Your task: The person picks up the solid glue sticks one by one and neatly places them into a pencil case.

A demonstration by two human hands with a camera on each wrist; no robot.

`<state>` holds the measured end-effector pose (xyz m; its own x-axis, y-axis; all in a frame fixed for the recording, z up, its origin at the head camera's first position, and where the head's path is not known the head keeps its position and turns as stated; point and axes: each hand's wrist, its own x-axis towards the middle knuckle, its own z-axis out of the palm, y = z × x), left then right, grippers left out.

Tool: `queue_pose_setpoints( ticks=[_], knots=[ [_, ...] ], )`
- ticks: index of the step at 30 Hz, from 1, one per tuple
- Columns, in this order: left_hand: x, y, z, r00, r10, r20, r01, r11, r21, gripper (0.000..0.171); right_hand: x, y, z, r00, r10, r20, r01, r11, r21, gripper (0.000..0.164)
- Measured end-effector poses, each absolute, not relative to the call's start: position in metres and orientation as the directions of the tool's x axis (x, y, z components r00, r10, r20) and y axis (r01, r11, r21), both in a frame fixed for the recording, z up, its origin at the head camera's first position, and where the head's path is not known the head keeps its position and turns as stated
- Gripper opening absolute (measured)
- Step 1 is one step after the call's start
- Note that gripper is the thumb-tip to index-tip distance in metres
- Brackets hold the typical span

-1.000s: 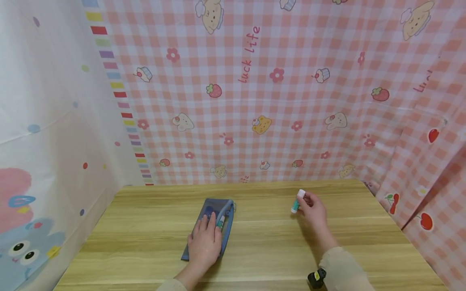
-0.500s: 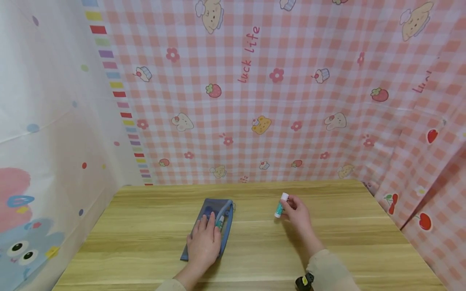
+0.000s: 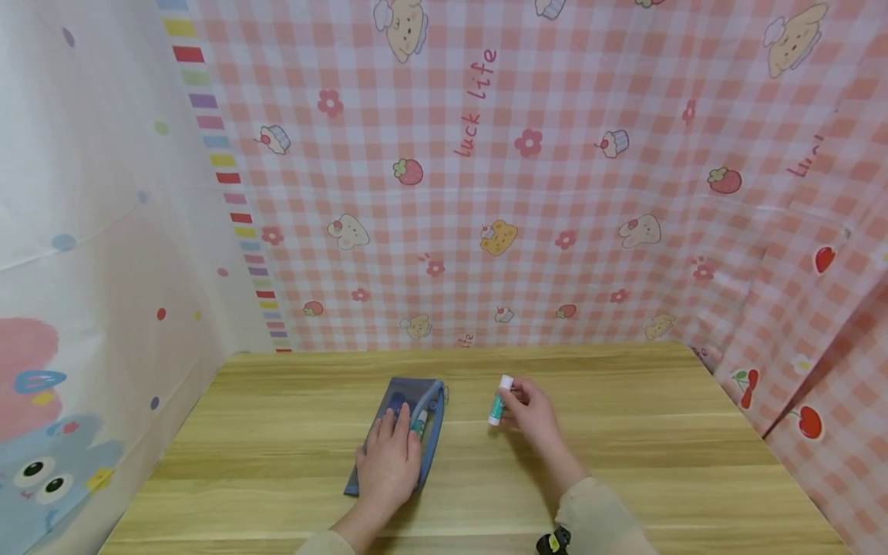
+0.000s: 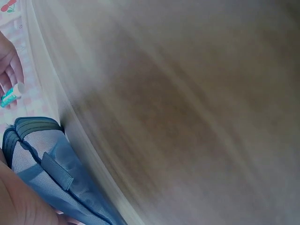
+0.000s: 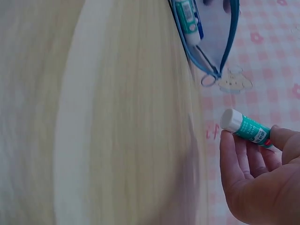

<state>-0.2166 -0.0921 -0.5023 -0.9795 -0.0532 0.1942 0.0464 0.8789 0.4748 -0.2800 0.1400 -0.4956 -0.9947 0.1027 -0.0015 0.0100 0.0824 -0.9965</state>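
Observation:
A blue mesh zip pouch (image 3: 432, 451) lies on the table with its zip side open toward the right. My left hand (image 3: 390, 462) rests on top of it, fingers extended and pressing the mesh. Inside the pouch a green-and-white glue stick (image 5: 187, 21) shows in the right wrist view, with a blue item (image 5: 198, 23) beside it. My right hand (image 3: 536, 416) pinches a second glue stick (image 3: 498, 401), teal with white ends, between thumb and fingers. It is held tilted above the table, a short way right of the pouch.
The wood-grain table (image 3: 277, 432) runs back to a pink checked cloth (image 3: 444, 193) hanging behind it. A white patterned cloth (image 3: 139, 231) hangs on the left side. A black wrist device (image 3: 553, 541) sits at the right sleeve.
My right hand has moved left across the table with the glue stick, closer to the pouch. The left hand and pouch have stayed in place.

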Motion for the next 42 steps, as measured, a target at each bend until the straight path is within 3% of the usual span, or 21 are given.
queue_pose_setpoints(
  ticks=[24,42],
  knots=[
    [-0.217,-0.092,-0.5,-0.983,-0.05,0.175,0.038,0.882,0.47,0.05,-0.267,0.083,-0.499,-0.994,-0.047,-0.101,0.101,0.0,-0.995,0.035],
    [-0.218,-0.093,-0.5,-0.983,-0.052,0.178,0.039,0.881,0.472,0.05,-0.266,0.058,-0.504,-0.979,-0.101,-0.174,0.172,0.032,-0.985,0.033]
  ],
)
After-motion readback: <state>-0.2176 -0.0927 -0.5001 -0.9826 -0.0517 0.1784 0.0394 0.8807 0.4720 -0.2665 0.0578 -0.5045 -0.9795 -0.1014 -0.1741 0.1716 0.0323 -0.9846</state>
